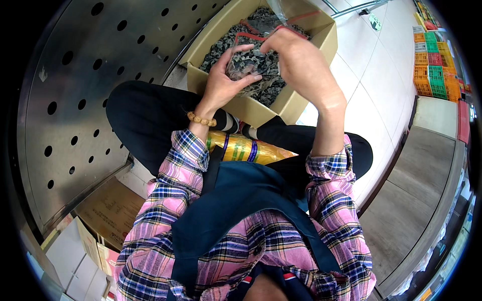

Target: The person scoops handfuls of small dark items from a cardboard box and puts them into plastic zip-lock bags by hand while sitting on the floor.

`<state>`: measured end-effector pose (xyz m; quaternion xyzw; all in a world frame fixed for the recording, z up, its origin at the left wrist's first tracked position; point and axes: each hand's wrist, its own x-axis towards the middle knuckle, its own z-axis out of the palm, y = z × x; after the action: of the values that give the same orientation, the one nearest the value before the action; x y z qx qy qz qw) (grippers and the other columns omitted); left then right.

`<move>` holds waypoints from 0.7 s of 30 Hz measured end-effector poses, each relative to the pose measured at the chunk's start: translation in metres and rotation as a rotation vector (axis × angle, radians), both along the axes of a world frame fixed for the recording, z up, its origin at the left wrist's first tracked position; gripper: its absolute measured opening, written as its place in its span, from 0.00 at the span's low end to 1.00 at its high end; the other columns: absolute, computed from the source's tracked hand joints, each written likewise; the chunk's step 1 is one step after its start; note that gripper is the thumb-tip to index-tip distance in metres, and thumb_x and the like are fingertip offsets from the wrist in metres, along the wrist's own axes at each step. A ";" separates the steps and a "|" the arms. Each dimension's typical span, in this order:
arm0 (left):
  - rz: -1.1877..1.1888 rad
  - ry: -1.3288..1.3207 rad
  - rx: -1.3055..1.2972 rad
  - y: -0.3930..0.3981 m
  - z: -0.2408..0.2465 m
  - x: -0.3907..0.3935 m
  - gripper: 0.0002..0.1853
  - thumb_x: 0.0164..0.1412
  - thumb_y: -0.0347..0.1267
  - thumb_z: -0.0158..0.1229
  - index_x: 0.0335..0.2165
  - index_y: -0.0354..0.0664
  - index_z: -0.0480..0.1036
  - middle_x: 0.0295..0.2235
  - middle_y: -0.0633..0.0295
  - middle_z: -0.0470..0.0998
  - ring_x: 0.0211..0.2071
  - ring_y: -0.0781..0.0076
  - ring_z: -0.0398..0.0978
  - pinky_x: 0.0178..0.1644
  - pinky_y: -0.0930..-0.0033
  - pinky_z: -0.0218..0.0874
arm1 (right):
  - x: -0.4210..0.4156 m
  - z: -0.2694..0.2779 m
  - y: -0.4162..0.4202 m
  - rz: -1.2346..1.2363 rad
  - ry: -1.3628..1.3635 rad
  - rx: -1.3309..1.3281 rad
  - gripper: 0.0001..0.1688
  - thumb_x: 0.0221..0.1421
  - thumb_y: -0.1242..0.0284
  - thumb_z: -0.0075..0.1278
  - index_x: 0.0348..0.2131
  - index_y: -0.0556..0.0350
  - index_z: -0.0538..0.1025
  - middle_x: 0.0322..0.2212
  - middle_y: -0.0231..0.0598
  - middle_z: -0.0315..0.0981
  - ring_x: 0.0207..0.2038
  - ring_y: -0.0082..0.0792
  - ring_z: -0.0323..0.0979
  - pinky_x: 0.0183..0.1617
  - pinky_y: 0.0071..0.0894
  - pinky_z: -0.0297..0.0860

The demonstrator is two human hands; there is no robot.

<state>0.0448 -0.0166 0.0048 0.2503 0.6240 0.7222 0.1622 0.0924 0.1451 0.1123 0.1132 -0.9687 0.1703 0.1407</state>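
Note:
In front of me a cardboard box [260, 114] stands between my legs, holding a heap of dark, curled dried wood ear mushrooms [272, 89]. Over it, my left hand [226, 73] is curved around the side of a clear plastic bag [246, 62] with a red-striped top edge. Dark pieces of the same sort lie inside this bag. My right hand [301, 64] is at the bag's upper right edge, fingers bent down; its fingertips are partly hidden, and whether they pinch the plastic cannot be made out. More clear, red-edged plastic lies behind the hands.
A perforated metal panel [84, 124] rises at the left. Yellow packaging [241, 147] lies near my lap. Closed cartons [109, 210] are at lower left. On the right are a wood-look ledge [406, 195] and stacked plastic crates [433, 67]. A metal frame [357, 6] stands beyond the box.

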 end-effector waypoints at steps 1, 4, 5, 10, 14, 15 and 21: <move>-0.005 0.007 0.005 0.000 0.000 0.000 0.32 0.45 0.21 0.67 0.50 0.41 0.65 0.50 0.62 0.70 0.48 0.75 0.69 0.51 0.72 0.64 | 0.001 -0.004 -0.002 -0.010 -0.035 0.015 0.13 0.41 0.83 0.49 0.31 0.55 0.76 0.31 0.42 0.72 0.36 0.46 0.72 0.39 0.41 0.69; -0.016 -0.002 0.034 0.001 -0.002 0.000 0.32 0.46 0.21 0.66 0.50 0.41 0.64 0.50 0.62 0.69 0.48 0.75 0.70 0.52 0.72 0.64 | 0.004 -0.011 -0.003 -0.005 -0.084 0.004 0.13 0.43 0.83 0.48 0.33 0.56 0.75 0.32 0.44 0.71 0.37 0.47 0.72 0.39 0.41 0.69; -0.019 -0.010 0.045 0.002 -0.003 0.000 0.32 0.46 0.21 0.66 0.50 0.41 0.64 0.50 0.62 0.69 0.48 0.75 0.70 0.52 0.72 0.64 | 0.005 -0.009 -0.002 -0.013 -0.073 -0.050 0.13 0.44 0.84 0.46 0.33 0.57 0.75 0.31 0.45 0.71 0.36 0.48 0.71 0.39 0.41 0.68; 0.019 -0.093 0.100 -0.002 -0.005 -0.003 0.31 0.46 0.20 0.65 0.49 0.42 0.66 0.47 0.65 0.71 0.43 0.78 0.72 0.48 0.75 0.66 | 0.008 -0.005 0.008 0.044 0.015 -0.174 0.14 0.50 0.87 0.41 0.36 0.59 0.75 0.32 0.44 0.73 0.35 0.41 0.73 0.41 0.33 0.68; 0.037 -0.108 0.155 -0.009 0.000 -0.006 0.29 0.46 0.20 0.65 0.49 0.42 0.66 0.47 0.64 0.71 0.43 0.78 0.71 0.47 0.75 0.66 | 0.015 -0.015 0.028 -0.231 0.396 -0.461 0.11 0.55 0.80 0.45 0.39 0.57 0.75 0.33 0.39 0.74 0.35 0.31 0.74 0.38 0.25 0.69; 0.032 -0.106 0.166 -0.009 -0.002 -0.009 0.29 0.46 0.21 0.65 0.49 0.42 0.66 0.47 0.64 0.70 0.43 0.78 0.71 0.47 0.75 0.66 | 0.016 -0.026 0.031 -0.238 0.289 -0.566 0.12 0.56 0.78 0.47 0.41 0.56 0.75 0.35 0.39 0.74 0.36 0.30 0.74 0.40 0.25 0.69; -0.096 -0.170 0.184 -0.011 -0.006 -0.010 0.30 0.47 0.20 0.64 0.51 0.42 0.65 0.49 0.63 0.69 0.47 0.75 0.69 0.51 0.73 0.64 | 0.015 -0.078 0.022 -0.069 -0.109 -1.128 0.15 0.58 0.71 0.50 0.45 0.55 0.75 0.40 0.34 0.73 0.42 0.24 0.71 0.47 0.23 0.67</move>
<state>0.0347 -0.0279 -0.0009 0.2316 0.5266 0.7863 0.2254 0.1075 0.1668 0.0340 -0.0203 -0.7367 0.6624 0.1346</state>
